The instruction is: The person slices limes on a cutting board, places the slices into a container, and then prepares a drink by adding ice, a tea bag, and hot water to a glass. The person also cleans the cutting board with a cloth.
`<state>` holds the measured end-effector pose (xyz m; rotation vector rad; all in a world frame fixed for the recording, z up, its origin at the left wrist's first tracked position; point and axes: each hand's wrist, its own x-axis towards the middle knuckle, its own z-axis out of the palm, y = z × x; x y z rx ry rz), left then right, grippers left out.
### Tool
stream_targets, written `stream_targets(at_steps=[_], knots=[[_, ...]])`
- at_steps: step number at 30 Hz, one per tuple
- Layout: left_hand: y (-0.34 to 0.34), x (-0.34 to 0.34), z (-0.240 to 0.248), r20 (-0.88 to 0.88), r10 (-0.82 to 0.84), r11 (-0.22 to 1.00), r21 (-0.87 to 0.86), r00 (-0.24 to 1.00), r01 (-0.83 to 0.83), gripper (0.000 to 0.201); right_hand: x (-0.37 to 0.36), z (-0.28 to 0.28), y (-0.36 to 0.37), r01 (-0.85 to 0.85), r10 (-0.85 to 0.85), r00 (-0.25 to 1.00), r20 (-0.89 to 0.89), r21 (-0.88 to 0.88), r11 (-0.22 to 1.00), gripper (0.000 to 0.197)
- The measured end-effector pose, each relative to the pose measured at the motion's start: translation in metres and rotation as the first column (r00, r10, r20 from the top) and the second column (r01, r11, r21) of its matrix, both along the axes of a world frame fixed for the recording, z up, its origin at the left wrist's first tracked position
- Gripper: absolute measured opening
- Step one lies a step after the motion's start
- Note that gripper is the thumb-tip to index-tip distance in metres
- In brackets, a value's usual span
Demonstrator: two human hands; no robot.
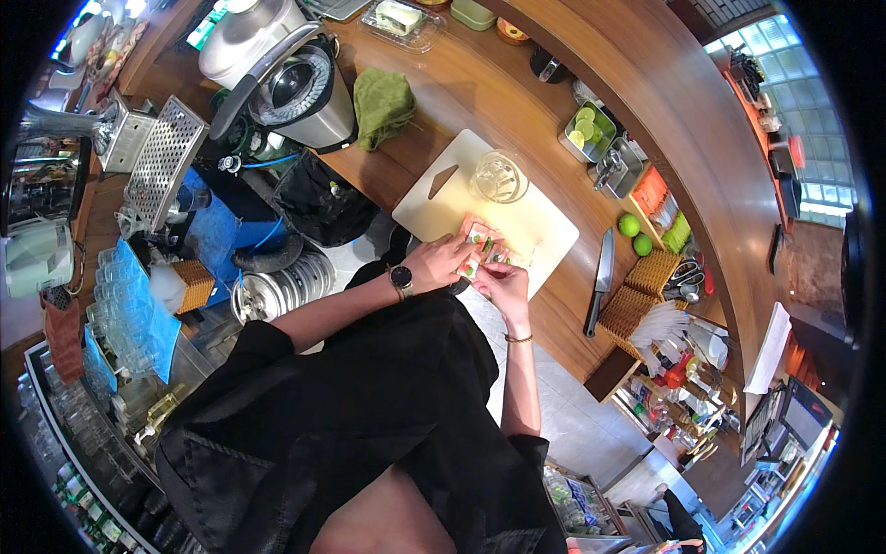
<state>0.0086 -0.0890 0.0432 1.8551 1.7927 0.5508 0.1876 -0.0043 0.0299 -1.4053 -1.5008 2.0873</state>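
Observation:
A white cutting board (pixel 546 220) lies on the wooden counter in front of me, with a clear drinking glass (pixel 499 178) on it. At the board's near edge are small red, white and green packets (pixel 477 234), whose exact kind I cannot make out. My left hand (pixel 437 262), with a dark watch at its wrist, is closed on the packets from the left. On their right side my right hand (pixel 506 289) pinches the edge of the packets between thumb and fingers. Parts of the packets are hidden by my fingers.
A knife (pixel 600 282) lies right of the board, near two limes (pixel 634 234) and wicker baskets (pixel 632 317). Metal containers (pixel 591 135) hold cut limes behind it. A green cloth (pixel 383 108) and a steel machine (pixel 314 92) stand at the left, above a black bin bag (pixel 318 196).

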Motion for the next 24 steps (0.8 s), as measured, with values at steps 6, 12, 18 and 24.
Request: stream_targets(at_steps=[6,12,18,24], knots=[[0.001,-0.015,-0.003,0.042,0.010,0.994,0.112,0.999,-0.015,0.043,-0.008,-0.015,-0.003,0.036,-0.031,0.998,-0.062,0.070,0.997,0.011],[0.012,-0.066,-0.032,0.144,0.188,0.982,-0.015,0.972,-0.187,0.055,0.012,0.031,0.031,0.310,-0.321,0.925,-0.205,-0.082,0.947,0.003],[0.032,-0.070,-0.015,0.025,0.148,0.981,0.124,0.989,-0.150,0.083,0.011,0.065,0.044,0.275,-0.265,0.919,-0.291,-0.008,0.961,0.013],[0.051,-0.038,0.065,0.949,0.215,0.977,-0.210,0.229,-0.049,0.038,-0.025,0.090,0.059,0.065,-0.043,0.941,-0.335,0.055,0.996,0.018]])
